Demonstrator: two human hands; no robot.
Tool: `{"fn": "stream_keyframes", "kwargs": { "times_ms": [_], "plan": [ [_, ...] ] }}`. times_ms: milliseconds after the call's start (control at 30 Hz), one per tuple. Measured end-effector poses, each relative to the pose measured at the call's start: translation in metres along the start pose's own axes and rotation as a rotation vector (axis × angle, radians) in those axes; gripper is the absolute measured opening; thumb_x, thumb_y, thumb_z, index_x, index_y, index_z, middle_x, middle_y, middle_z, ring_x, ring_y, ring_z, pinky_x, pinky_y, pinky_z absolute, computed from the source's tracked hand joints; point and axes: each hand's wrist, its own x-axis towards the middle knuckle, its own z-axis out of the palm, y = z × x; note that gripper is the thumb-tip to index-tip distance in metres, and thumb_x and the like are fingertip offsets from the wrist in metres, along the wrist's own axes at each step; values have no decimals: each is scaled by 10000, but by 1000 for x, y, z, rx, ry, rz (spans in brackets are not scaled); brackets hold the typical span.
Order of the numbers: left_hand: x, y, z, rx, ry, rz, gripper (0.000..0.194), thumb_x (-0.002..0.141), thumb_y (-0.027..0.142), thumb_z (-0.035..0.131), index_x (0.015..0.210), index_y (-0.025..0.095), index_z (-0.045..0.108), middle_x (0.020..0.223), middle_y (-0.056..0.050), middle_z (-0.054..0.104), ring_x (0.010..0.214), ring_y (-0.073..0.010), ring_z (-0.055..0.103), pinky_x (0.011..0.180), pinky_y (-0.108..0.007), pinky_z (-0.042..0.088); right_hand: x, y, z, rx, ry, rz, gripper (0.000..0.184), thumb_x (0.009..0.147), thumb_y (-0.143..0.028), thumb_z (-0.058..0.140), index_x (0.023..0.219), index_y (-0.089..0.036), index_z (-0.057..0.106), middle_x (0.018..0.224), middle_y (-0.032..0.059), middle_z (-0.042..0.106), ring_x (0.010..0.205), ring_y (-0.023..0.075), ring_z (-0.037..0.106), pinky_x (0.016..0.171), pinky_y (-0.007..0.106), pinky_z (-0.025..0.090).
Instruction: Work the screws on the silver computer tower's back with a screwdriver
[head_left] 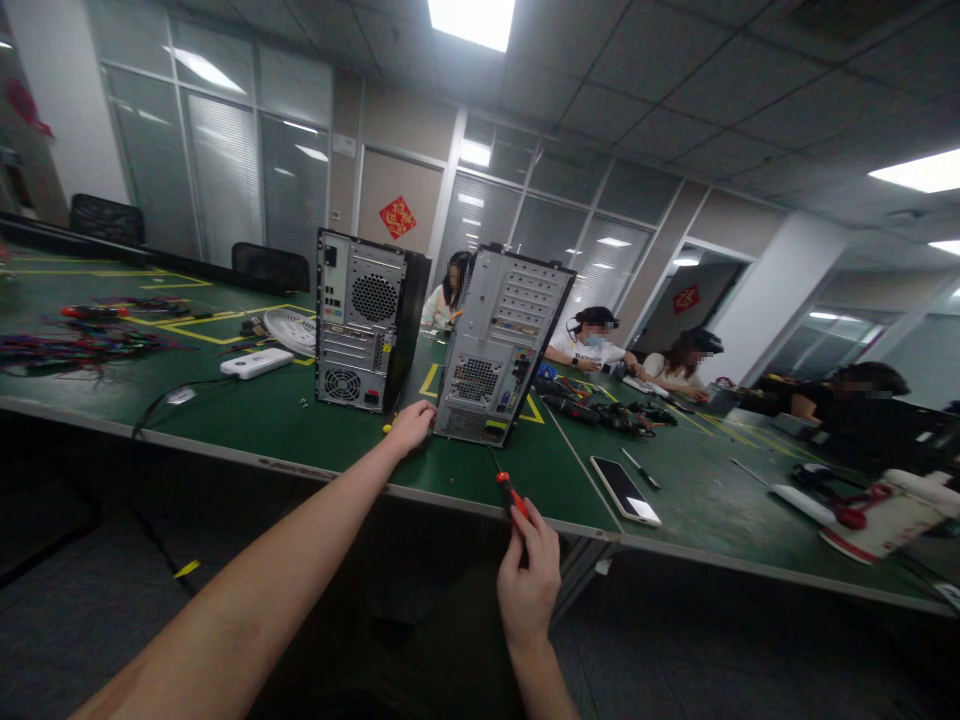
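My right hand (531, 560) is closed around the red and black handle of a screwdriver (504, 482), whose thin shaft points up toward the base of a computer tower (474, 375). This tower stands upright, its metal back panel facing me. At its lower left corner is my left hand (411, 428), the fingers curled together; whether they grip the case or something small is hidden. A second computer tower (351, 325) stands upright to the left, also with its ports and fans toward me. Something small and yellow (388, 429) lies beside my left wrist.
On the green table (247, 425) lie a white power strip (257, 363), a white round basket (291, 330) and bundled wires (75, 348) to the left. Rightward are a phone (624, 490), a pen (639, 468), dark cables (600, 410) and a red-white object (889, 515). Several people sit across.
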Motion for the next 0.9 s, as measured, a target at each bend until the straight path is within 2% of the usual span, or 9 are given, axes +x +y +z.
{"fn": "stream_keyframes", "kwargs": {
  "times_ms": [200,400,533,733,900],
  "plan": [
    [0,0,0,-13,-1,-8,254,922,309,487,929,213,723,908,-51,761,884,-198,708,759,-274,528,-2,1,1,17,-4,99,252,1002,-315,622,1201,-183,703,1105,117,742,1015,240,715,920,401,586],
    [-2,1,-1,-21,-4,-2,252,919,306,483,924,220,720,930,-51,766,895,-198,709,758,-271,525,-2,0,2,6,3,51,287,1033,-265,538,1259,-198,702,1266,133,698,1183,247,673,999,418,557],
    [-1,1,-1,-17,-2,-2,249,918,305,484,928,220,718,941,-54,768,901,-199,709,749,-269,522,-3,1,2,-19,32,55,294,1029,-268,540,1265,-187,696,1254,138,709,1172,256,681,1002,430,563],
    [1,-2,0,-16,-10,-4,254,925,315,482,944,223,718,951,-53,768,904,-198,709,735,-266,518,-5,2,4,45,40,156,295,997,-314,627,1243,-164,691,1164,140,729,952,226,730,808,345,623],
    [1,-2,0,-23,-9,6,255,924,304,488,951,213,725,974,-59,771,913,-198,708,758,-270,523,-3,2,3,13,52,72,269,1011,-298,598,1222,-175,709,1205,141,720,1129,258,694,975,417,581]
  ]
}}
